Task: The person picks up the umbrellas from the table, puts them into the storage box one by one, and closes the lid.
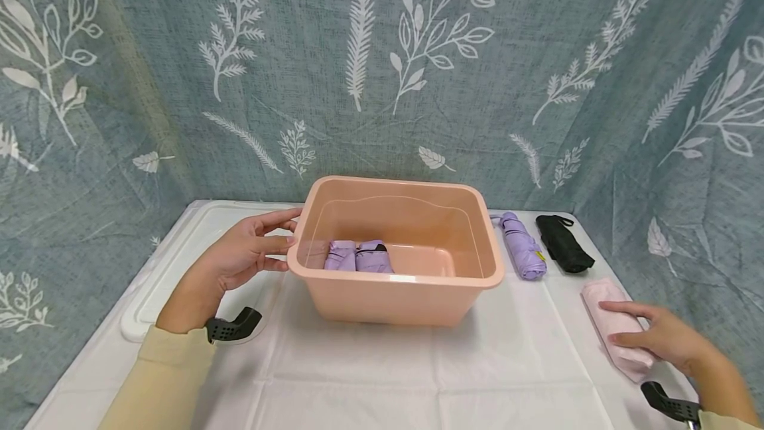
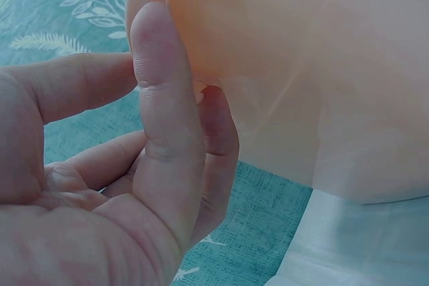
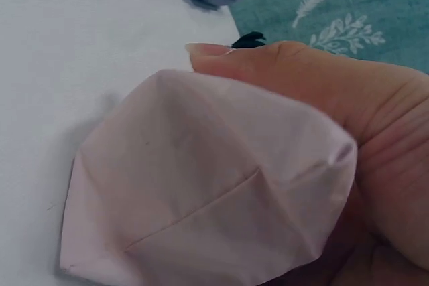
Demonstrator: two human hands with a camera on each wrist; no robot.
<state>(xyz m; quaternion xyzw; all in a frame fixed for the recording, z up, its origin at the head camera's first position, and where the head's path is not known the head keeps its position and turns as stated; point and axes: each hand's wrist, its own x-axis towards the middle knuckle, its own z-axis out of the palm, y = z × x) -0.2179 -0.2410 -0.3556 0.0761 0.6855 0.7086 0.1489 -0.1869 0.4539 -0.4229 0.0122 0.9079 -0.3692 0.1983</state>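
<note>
Leafy cloth hangs behind the table I watch from far away. Against the peach tub my left hand rests loose fingers, good for keeping it still. Right of it, the pink bundle sits gripped in my right hand; I should squeeze it gently

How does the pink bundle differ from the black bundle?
The pink bundle is nearer the person than the black bundle. The right hand grips the pink bundle; no hand touches the black bundle. The black bundle shows a loop at its far end; the pink bundle shows none. Both are elongated.
</note>
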